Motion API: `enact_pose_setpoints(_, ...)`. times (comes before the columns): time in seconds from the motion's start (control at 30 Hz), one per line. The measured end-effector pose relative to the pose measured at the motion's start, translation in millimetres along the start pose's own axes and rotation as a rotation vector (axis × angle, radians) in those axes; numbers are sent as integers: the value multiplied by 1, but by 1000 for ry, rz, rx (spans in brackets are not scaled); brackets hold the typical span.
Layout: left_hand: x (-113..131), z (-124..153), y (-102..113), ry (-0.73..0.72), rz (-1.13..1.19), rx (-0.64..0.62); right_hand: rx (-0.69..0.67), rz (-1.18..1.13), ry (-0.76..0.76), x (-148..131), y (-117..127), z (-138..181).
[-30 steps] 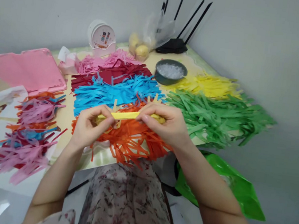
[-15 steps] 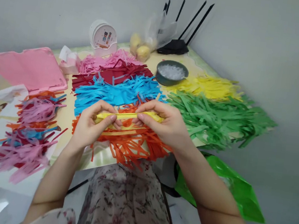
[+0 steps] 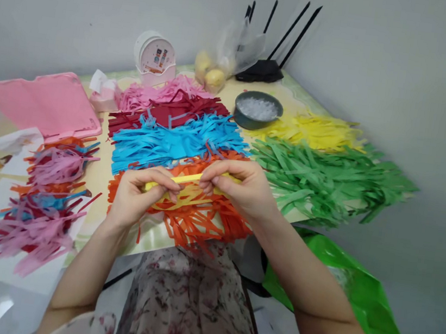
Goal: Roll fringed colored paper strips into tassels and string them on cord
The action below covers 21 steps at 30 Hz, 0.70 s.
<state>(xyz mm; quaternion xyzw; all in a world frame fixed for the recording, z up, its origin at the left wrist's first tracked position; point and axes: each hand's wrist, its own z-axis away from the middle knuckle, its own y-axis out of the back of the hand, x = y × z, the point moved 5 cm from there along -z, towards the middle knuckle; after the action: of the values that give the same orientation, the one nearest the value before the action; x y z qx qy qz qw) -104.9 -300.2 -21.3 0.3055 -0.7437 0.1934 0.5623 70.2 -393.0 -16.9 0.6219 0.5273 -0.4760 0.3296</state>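
A narrow yellow paper strip (image 3: pixel 189 179), folded or rolled along its length, is stretched level between my two hands. My left hand (image 3: pixel 141 192) pinches its left part between thumb and fingers. My right hand (image 3: pixel 243 186) pinches it farther right, and the short right end lies partly inside that hand. Right below and behind the strip spreads a pile of orange fringed paper (image 3: pixel 194 229) at the table's front edge. Blue fringed paper (image 3: pixel 169 141) lies just beyond it.
Dark red (image 3: pixel 181 111), pink (image 3: pixel 145 96), yellow (image 3: pixel 318 131) and green (image 3: pixel 328 175) fringes cover the table. A bowl (image 3: pixel 257 111) of white bits stands behind. Mixed fringe bunches (image 3: pixel 35 219) and a pink case (image 3: pixel 46 102) lie left. A black router (image 3: pixel 262 71) sits in the corner.
The yellow strip looks narrower and tighter between my hands. My left fingers have closed over its top, and the left hand has dropped slightly. The fringes on the table stay put.
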Motion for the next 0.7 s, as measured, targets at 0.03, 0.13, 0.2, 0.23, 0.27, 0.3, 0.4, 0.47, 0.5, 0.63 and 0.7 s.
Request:
enact_pose_setpoints(0.03,5,2,1,-21,-85,-36,-13,72,54,-5,0,2)
enact_pose_setpoints(0.13,26,5,3,-145,-405,-106,-96,347,285,-22,-4,7)
enact_pose_setpoints(0.2,38,4,3,-227,-563,-122,-175,469,410,-30,-9,10)
enact_pose_setpoints(0.23,41,3,1,-242,-603,-149,-210,510,456,-32,-11,11)
enact_pose_setpoints(0.27,41,1,-2,-239,-620,-197,-243,546,498,-33,-14,12)
enact_pose_setpoints(0.3,40,-1,-5,-223,-621,-255,-275,583,537,-35,-16,14)
enact_pose_setpoints(0.4,32,-4,-10,-193,-638,-345,-353,698,586,-38,-20,16)
enact_pose_setpoints(0.47,26,-5,-9,-226,-731,-301,-394,709,519,-40,-17,13)
enact_pose_setpoints(0.5,24,-4,-7,-262,-796,-257,-397,689,448,-40,-15,10)
enact_pose_setpoints(0.63,19,5,-2,-481,-922,-111,-376,544,34,-32,-7,-11)
enact_pose_setpoints(0.7,16,10,0,-561,-906,-81,-475,412,-133,-21,-14,-15)
